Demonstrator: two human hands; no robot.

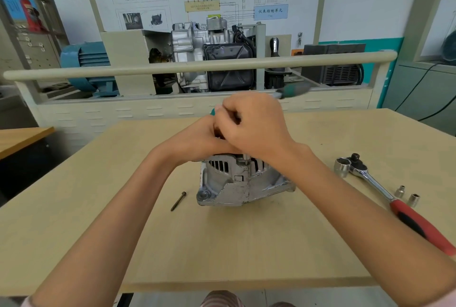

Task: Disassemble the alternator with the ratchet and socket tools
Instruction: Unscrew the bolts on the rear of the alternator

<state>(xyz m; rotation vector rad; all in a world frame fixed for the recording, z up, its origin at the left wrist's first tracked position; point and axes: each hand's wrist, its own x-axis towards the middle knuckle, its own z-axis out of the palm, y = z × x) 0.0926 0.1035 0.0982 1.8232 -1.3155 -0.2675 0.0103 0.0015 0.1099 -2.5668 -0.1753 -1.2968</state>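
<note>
I see the silver alternator [240, 184] standing mid-bench, the red-handled ratchet [394, 202] lying to its right, one large socket [341, 166] touching its head, two small sockets [407, 195] beside the shaft.

On the light wooden table [246, 245] there is one silver cast-metal alternator [237, 183], one long dark bolt [178, 201], and one chrome ratchet with a red and black handle [394, 202]. The sockets are three: one large chrome socket [342, 167] and two small chrome sockets [399, 191] [413, 200]. Two bare hands [197, 141] [254, 124] are there, and one tool with a green handle [292, 91].
</note>
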